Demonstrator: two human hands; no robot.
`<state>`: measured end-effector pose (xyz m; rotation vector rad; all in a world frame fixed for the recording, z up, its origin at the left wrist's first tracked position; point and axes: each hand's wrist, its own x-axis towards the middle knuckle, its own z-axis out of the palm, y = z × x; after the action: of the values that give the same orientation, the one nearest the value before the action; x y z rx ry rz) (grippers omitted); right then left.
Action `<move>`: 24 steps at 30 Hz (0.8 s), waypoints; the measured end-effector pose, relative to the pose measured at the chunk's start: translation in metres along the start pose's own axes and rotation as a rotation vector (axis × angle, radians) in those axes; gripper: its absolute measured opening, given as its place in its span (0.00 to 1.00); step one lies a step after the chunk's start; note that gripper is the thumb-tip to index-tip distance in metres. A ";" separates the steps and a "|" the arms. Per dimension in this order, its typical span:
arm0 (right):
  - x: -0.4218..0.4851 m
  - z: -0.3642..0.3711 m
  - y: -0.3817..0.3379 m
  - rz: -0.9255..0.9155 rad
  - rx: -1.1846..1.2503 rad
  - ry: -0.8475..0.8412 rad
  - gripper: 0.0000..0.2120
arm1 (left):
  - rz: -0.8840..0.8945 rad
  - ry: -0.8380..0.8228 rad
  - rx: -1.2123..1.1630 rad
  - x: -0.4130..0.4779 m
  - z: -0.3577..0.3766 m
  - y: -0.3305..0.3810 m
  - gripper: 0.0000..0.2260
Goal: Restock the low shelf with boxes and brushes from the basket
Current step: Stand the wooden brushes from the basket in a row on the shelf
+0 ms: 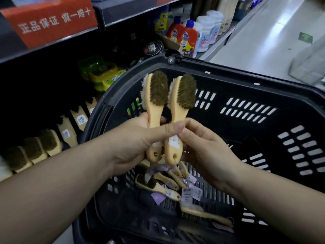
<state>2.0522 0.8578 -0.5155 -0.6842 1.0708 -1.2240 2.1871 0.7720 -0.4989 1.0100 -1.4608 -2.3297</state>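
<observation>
Two wooden-handled brushes with brown bristles stand upright side by side above the black basket (246, 81). My left hand (139, 138) grips the left brush (156, 103) by its handle, thumb across both handles. My right hand (205, 145) pinches the handle of the right brush (181, 103). Several more brushes (158, 186) with paper tags lie on the basket floor below my hands. The low shelf (52, 106) at left holds a row of wooden brushes (42, 147) standing on edge.
Green and yellow boxes (100, 74) sit further back on the low shelf. Red bottles (188, 39) and white tubs (205, 32) stand on the shelf beyond. A red sign (51, 20) hangs on the shelf above. The aisle floor (263, 37) runs along the right.
</observation>
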 end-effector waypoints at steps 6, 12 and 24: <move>0.004 0.003 0.001 0.015 0.084 0.049 0.10 | 0.037 -0.023 -0.058 -0.001 0.004 -0.001 0.23; 0.007 0.005 0.004 -0.011 0.094 0.096 0.07 | 0.029 0.015 -0.161 0.000 0.008 0.001 0.16; 0.008 0.007 0.006 -0.001 0.278 0.083 0.09 | -0.020 -0.081 -0.305 -0.003 0.006 0.004 0.15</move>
<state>2.0610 0.8507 -0.5202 -0.4235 0.9440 -1.3801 2.1850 0.7762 -0.4927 0.8594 -1.0773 -2.5334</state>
